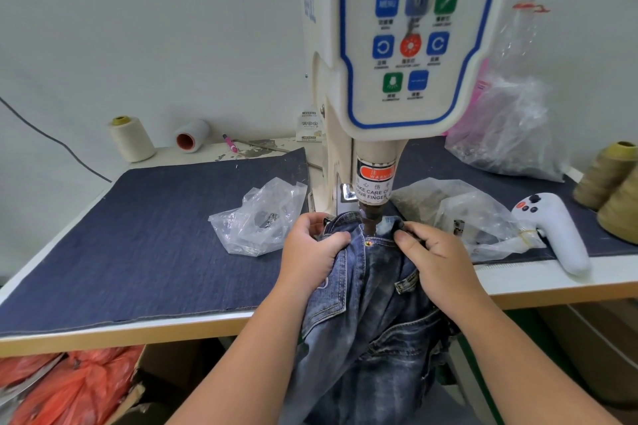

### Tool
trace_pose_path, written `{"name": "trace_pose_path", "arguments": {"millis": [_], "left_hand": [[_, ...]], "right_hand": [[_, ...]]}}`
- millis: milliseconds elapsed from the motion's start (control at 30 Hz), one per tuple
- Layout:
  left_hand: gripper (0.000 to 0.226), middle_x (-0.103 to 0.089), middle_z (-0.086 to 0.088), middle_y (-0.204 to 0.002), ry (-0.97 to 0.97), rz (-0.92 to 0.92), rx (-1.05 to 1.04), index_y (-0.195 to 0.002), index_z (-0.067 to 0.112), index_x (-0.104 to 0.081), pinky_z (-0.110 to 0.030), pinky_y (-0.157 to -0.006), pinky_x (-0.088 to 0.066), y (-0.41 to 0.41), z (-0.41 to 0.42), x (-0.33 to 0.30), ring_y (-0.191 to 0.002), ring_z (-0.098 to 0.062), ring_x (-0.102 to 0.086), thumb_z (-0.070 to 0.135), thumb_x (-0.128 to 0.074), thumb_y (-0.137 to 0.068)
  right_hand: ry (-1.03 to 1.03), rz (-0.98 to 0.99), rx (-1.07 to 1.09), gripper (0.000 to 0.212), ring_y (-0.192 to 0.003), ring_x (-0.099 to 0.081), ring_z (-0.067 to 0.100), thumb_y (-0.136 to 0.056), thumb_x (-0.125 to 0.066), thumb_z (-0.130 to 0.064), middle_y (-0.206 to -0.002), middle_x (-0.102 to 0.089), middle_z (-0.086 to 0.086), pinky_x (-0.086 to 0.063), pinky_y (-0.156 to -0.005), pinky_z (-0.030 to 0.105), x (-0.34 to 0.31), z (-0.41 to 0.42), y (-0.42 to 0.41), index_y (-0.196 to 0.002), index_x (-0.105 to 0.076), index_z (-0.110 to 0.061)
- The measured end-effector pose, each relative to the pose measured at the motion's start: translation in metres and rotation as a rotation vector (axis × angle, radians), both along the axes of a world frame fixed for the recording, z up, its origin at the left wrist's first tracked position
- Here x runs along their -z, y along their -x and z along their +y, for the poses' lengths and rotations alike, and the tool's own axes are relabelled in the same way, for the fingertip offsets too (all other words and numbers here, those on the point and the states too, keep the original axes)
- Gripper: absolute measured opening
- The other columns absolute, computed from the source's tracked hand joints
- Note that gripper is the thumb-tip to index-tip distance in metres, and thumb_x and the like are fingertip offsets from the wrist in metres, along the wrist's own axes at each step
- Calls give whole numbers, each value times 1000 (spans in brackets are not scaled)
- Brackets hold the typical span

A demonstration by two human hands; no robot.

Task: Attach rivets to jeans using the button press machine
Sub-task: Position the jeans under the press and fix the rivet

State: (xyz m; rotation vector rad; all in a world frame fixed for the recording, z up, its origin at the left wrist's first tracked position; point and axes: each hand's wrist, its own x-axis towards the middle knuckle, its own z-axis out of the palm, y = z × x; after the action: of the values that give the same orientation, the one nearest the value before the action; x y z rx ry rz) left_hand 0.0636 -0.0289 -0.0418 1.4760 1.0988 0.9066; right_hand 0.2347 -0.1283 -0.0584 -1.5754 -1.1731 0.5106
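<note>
1. The left hand (312,252) has its grip clenched on the jeans (373,304); the right hand (438,259) pinches them too.
2. The jeans lie under the button press machine (397,45), a rivet (368,244) showing.
3. Denim-covered tabletop (138,235), white wall behind.

Both bare forearms reach forward from below, angled in toward each other. The left hand (312,252) is curled, thumb across the top, gripping a bunch of denim. The right hand (436,260) sits just opposite, knuckles up, its fingers (409,238) bent and pinching the cloth edge.
</note>
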Motion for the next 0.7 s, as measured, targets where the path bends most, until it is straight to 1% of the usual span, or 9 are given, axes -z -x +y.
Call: {"name": "trace_pose_path", "arguments": {"millis": [67, 167, 267, 333, 467, 600, 700], "left_hand": [[38, -67, -2, -111, 1, -5, -1, -113, 23, -58, -22, -76, -47, 0, -1, 0, -100, -17, -65, 17, -78, -82], [38, -66, -1, -111, -10, -10, 1, -114, 23, -58, -21, -74, -46, 1, -2, -1, -99, -15, -64, 17, -77, -82], [37, -66, 0, -109, -12, -6, 0, -112, 25, -58, -20, -72, -45, 2, -3, -1, -96, -14, -64, 18, -77, -82], [36, -65, 0, -110, -10, -8, 0, -110, 27, -58, -22, -75, -47, 3, -4, -1, -98, -15, -64, 19, -78, -82], [37, -64, 0, -113, -2, 2, 2, -112, 26, -58, -30, -88, -50, 3, -3, 0, -105, -19, -63, 19, -78, -81], [36, -64, 0, -112, -1, 11, 4, -111, 27, -58, -33, -91, -51, 4, -5, -2, -105, -19, -63, 20, -78, -82], [35, -66, -2, -113, 22, 4, 15, -109, 29, -57, -37, -92, -53, 5, -8, -4, -103, -20, -65, 20, -77, -83]], "right_hand": [[-8, 2, 4, 19, -92, -66, -5, -99, -57, -33, -98, -73, -24, -48, -78, 25, -1, -1, 0, -109, -73, -36], [-17, 4, -3, 18, -92, -66, -5, -99, -57, -32, -98, -73, -24, -48, -77, 24, -1, -2, 1, -107, -72, -38], [-4, 4, -6, 20, -95, -66, -3, -98, -57, -34, -100, -73, -22, -49, -81, 25, -1, -2, 3, -111, -72, -35], [1, -6, -2, 20, -95, -66, -3, -98, -57, -34, -100, -73, -23, -49, -80, 24, -2, -3, 3, -111, -72, -35], [-12, -5, 6, 19, -93, -65, -4, -99, -58, -32, -98, -73, -23, -48, -78, 24, -2, -4, 5, -110, -72, -35], [-9, -1, 10, 19, -95, -65, -4, -98, -58, -33, -100, -72, -24, -47, -79, 23, -3, -5, 6, -111, -72, -35], [-21, 8, 15, 17, -96, -64, -5, -98, -59, -31, -100, -72, -25, -47, -79, 21, -5, -6, 9, -107, -71, -39]]}}
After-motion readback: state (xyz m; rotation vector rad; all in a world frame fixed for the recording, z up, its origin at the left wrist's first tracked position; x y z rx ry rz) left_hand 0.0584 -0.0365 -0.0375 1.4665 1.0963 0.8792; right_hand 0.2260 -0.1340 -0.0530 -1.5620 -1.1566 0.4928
